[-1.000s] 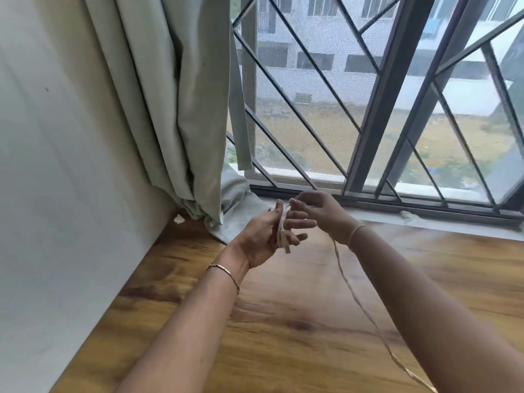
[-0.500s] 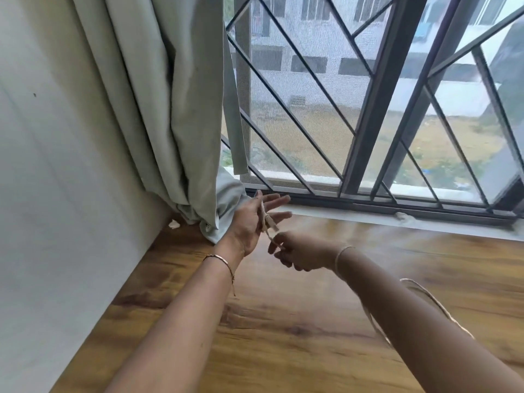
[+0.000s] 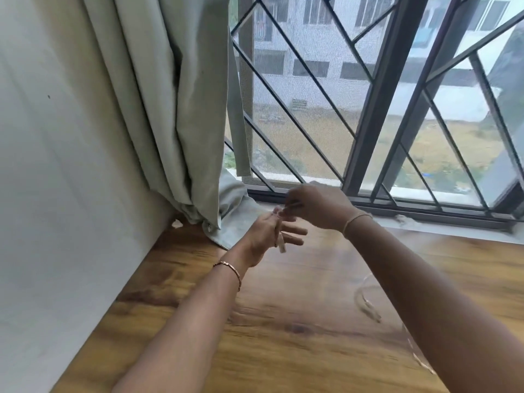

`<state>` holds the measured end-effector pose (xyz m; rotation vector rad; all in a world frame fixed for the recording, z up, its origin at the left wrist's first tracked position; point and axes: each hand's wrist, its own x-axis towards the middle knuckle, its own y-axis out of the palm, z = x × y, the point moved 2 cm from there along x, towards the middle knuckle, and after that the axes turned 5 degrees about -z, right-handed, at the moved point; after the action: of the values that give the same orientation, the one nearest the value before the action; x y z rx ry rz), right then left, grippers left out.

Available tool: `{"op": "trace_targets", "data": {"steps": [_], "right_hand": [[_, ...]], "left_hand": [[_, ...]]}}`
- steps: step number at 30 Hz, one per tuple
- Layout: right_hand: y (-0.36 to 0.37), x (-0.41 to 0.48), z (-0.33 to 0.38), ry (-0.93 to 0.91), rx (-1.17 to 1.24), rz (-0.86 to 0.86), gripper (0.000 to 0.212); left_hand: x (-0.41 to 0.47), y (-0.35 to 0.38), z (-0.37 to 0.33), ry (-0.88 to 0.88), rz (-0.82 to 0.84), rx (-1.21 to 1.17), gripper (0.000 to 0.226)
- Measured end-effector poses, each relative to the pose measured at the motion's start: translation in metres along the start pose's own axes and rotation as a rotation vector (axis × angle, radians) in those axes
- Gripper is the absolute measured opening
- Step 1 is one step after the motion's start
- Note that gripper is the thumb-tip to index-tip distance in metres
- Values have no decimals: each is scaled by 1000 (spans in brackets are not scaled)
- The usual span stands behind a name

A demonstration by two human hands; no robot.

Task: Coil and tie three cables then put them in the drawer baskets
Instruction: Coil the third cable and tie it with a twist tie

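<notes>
While right fingers (image 3: 289, 206) pinch it, the cable (image 3: 280, 244) crosses left fingers (image 3: 295, 230).

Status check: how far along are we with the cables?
Done: nothing visible; no tied coil or drawer basket shows. In hand: a pale cable loops round the straight fingers of the left hand, pinched by the right hand; its slack trails over the wooden surface. Left: finish and tie this coil, the others, stowing.
</notes>
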<state>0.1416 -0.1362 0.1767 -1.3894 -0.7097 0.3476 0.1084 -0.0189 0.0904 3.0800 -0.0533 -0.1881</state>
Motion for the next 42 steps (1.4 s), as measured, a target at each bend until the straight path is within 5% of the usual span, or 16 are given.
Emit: {"op": "trace_targets", "data": {"steps": [10, 17, 21, 30, 32, 38, 42], "right_hand": [[42, 3, -36, 180, 544, -132, 24], [60, -14, -28, 270, 1079, -69, 14], [83, -28, -14, 387, 1262, -9, 31], [101, -52, 12, 269, 1122, 431, 8], [96, -53, 13, 257, 1039, 517, 21], [68, -47, 15, 82, 553, 665, 30], [49, -38, 15, -16, 438, 566, 22]], "left_hand": [[-9, -3, -7, -60, 52, -161, 68], [-16, -4, -4, -142, 132, -513, 65], [-15, -3, -3, -103, 153, -666, 71], [-8, -15, 8, -38, -44, -577, 80], [-6, -18, 12, -45, -91, -529, 81], [2, -17, 18, -80, -119, -369, 78], [1, -13, 14, -105, -92, -230, 74]]}}
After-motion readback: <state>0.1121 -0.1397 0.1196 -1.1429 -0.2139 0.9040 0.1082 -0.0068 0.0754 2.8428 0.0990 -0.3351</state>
